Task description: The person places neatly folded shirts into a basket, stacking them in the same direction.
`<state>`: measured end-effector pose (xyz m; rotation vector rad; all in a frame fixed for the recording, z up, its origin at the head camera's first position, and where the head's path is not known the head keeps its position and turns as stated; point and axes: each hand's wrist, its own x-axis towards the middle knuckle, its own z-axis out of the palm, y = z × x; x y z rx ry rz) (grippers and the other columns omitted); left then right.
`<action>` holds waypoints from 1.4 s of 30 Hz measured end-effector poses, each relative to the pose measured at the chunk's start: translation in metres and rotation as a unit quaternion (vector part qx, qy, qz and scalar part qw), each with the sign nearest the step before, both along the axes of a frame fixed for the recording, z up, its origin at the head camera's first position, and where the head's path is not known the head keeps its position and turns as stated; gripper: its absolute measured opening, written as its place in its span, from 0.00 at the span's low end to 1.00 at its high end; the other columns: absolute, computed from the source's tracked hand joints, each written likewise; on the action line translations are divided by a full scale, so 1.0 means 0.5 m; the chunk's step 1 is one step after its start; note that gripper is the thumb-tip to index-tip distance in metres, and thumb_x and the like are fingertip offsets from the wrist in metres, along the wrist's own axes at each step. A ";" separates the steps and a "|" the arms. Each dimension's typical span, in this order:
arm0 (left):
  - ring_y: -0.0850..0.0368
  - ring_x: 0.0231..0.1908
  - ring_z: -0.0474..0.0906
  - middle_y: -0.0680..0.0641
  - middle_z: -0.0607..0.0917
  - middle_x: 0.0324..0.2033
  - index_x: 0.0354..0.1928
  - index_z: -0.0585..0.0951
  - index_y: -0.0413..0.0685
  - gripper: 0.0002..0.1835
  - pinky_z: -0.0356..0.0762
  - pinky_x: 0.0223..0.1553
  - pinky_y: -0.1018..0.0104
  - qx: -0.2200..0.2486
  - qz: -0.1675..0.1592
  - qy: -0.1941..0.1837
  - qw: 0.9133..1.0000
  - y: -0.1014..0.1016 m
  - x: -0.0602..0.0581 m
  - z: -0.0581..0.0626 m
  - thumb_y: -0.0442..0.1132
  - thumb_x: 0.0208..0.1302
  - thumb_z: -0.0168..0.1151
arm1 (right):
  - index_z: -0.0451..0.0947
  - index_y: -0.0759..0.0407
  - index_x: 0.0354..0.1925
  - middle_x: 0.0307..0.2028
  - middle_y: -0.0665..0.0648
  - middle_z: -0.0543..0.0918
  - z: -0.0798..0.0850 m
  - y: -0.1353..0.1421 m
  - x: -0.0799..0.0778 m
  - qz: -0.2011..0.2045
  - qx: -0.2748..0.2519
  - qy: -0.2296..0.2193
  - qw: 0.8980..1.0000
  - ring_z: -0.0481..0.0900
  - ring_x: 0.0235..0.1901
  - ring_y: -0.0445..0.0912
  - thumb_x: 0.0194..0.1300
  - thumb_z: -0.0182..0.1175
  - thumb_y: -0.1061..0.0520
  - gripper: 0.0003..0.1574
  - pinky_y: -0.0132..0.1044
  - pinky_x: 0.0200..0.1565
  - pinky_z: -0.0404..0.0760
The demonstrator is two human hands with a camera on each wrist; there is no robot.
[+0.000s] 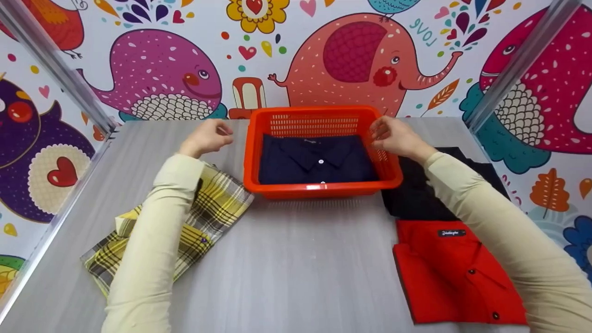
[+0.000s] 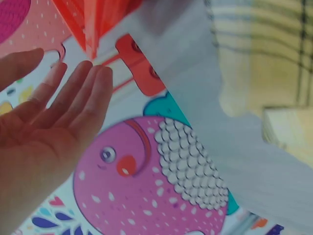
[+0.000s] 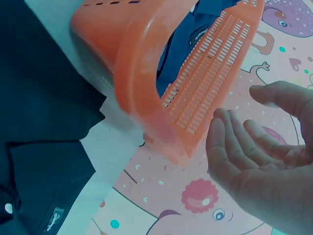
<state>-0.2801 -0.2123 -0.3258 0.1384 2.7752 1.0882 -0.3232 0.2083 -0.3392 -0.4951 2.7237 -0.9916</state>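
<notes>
An orange plastic basket (image 1: pixel 323 189) stands at the back middle of the table. Inside it lies a folded navy shirt (image 1: pixel 296 162) with white buttons, collar toward the back. Left of the basket, apart from it, my left hand (image 1: pixel 210 138) is raised with relaxed fingers and holds nothing; its palm shows in the left wrist view. Over the basket's right end hovers my right hand (image 1: pixel 393 136). In the right wrist view its fingers (image 3: pixel 230 142) bend loosely, with a gap between them and the basket wall (image 3: pixel 205 73). Nothing is in that hand.
A yellow plaid shirt (image 1: pixel 226 199) lies at the left, partly under my left forearm. On the right are a folded black garment (image 1: pixel 411 194) and, nearer, a folded red shirt (image 1: pixel 444 277). A cartoon-printed wall (image 1: pixel 259 60) rises behind the grey table (image 1: pixel 296 268).
</notes>
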 end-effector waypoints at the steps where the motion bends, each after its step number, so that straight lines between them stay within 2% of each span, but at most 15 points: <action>1: 0.47 0.39 0.76 0.27 0.78 0.49 0.49 0.73 0.26 0.15 0.78 0.37 0.66 0.006 0.001 -0.007 1.000 -0.008 0.003 0.001 0.31 0.64 0.54 | 0.66 0.72 0.55 0.49 0.71 0.76 0.001 0.005 0.001 0.000 -0.002 0.001 1.000 0.74 0.49 0.62 0.63 0.58 0.68 0.23 0.55 0.51 0.76; 4: 0.44 0.44 0.76 0.27 0.75 0.52 0.52 0.72 0.26 0.17 0.79 0.43 0.61 0.017 -0.001 -0.032 0.999 -0.031 0.014 0.001 0.32 0.66 0.55 | 0.65 0.73 0.56 0.49 0.71 0.76 0.002 0.020 0.005 0.006 -0.016 0.000 1.000 0.75 0.50 0.62 0.63 0.57 0.69 0.23 0.54 0.51 0.76; 8: 0.35 0.54 0.70 0.26 0.71 0.57 0.58 0.68 0.24 0.21 0.74 0.53 0.49 0.017 -0.007 -0.078 0.997 -0.064 0.035 -0.003 0.33 0.68 0.54 | 0.65 0.74 0.57 0.49 0.72 0.76 0.001 0.049 0.017 0.024 -0.033 0.004 0.999 0.75 0.50 0.62 0.64 0.58 0.69 0.25 0.52 0.50 0.78; 11: 0.32 0.56 0.68 0.25 0.69 0.57 0.59 0.66 0.24 0.23 0.73 0.54 0.47 0.015 -0.011 -0.097 0.995 -0.089 0.054 -0.013 0.34 0.69 0.53 | 0.65 0.74 0.58 0.50 0.72 0.76 -0.001 0.081 0.031 0.031 -0.034 0.006 0.999 0.76 0.50 0.62 0.64 0.59 0.67 0.26 0.46 0.49 0.79; 16: 0.33 0.53 0.70 0.25 0.72 0.54 0.57 0.67 0.23 0.21 0.75 0.52 0.48 0.033 -0.014 -0.106 0.994 -0.117 0.081 -0.045 0.33 0.69 0.52 | 0.65 0.73 0.58 0.50 0.71 0.77 -0.009 0.132 0.054 0.030 -0.046 -0.001 0.998 0.78 0.48 0.58 0.65 0.58 0.67 0.25 0.27 0.44 0.78; 21: 0.43 0.47 0.75 0.29 0.76 0.49 0.55 0.68 0.22 0.20 0.77 0.50 0.48 0.062 -0.014 -0.107 0.992 -0.129 0.099 -0.075 0.33 0.68 0.53 | 0.65 0.74 0.58 0.47 0.70 0.78 -0.018 0.171 0.070 0.028 -0.063 0.002 0.998 0.80 0.42 0.45 0.64 0.57 0.69 0.24 0.22 0.42 0.76; 25: 0.53 0.41 0.76 0.32 0.78 0.47 0.55 0.70 0.25 0.19 0.79 0.46 0.53 0.062 -0.017 -0.107 0.992 -0.127 0.106 -0.088 0.34 0.68 0.53 | 0.65 0.74 0.58 0.46 0.69 0.78 -0.025 0.198 0.086 0.027 -0.060 0.002 0.998 0.79 0.40 0.41 0.65 0.57 0.69 0.24 0.21 0.42 0.75; 29: 0.61 0.33 0.75 0.38 0.81 0.39 0.52 0.71 0.25 0.18 0.78 0.33 0.66 0.067 -0.017 -0.110 0.991 -0.117 0.116 -0.089 0.32 0.65 0.55 | 0.66 0.74 0.57 0.45 0.68 0.78 -0.038 0.228 0.105 0.031 -0.064 0.011 0.997 0.79 0.39 0.39 0.64 0.58 0.71 0.23 0.22 0.41 0.76; 33: 0.62 0.29 0.74 0.44 0.80 0.35 0.49 0.71 0.25 0.16 0.76 0.29 0.69 0.080 -0.009 -0.115 0.990 -0.115 0.131 -0.092 0.30 0.63 0.56 | 0.67 0.73 0.55 0.44 0.68 0.79 -0.053 0.256 0.125 0.031 -0.063 0.018 0.997 0.80 0.38 0.38 0.64 0.58 0.71 0.22 0.22 0.40 0.77; 37: 0.62 0.27 0.73 0.44 0.80 0.34 0.48 0.70 0.26 0.15 0.75 0.26 0.71 0.094 -0.002 -0.120 0.988 -0.115 0.146 -0.101 0.29 0.62 0.56 | 0.68 0.72 0.54 0.42 0.67 0.80 -0.067 0.280 0.143 0.020 -0.061 0.029 0.998 0.80 0.38 0.36 0.62 0.60 0.71 0.22 0.23 0.38 0.77; 42: 0.62 0.24 0.72 0.42 0.81 0.32 0.47 0.72 0.25 0.14 0.69 0.22 0.73 0.112 -0.018 -0.109 0.988 -0.098 0.165 -0.109 0.28 0.61 0.55 | 0.69 0.75 0.51 0.38 0.57 0.82 -0.086 0.307 0.161 0.018 -0.086 0.038 0.995 0.81 0.36 0.36 0.60 0.61 0.73 0.21 0.23 0.37 0.78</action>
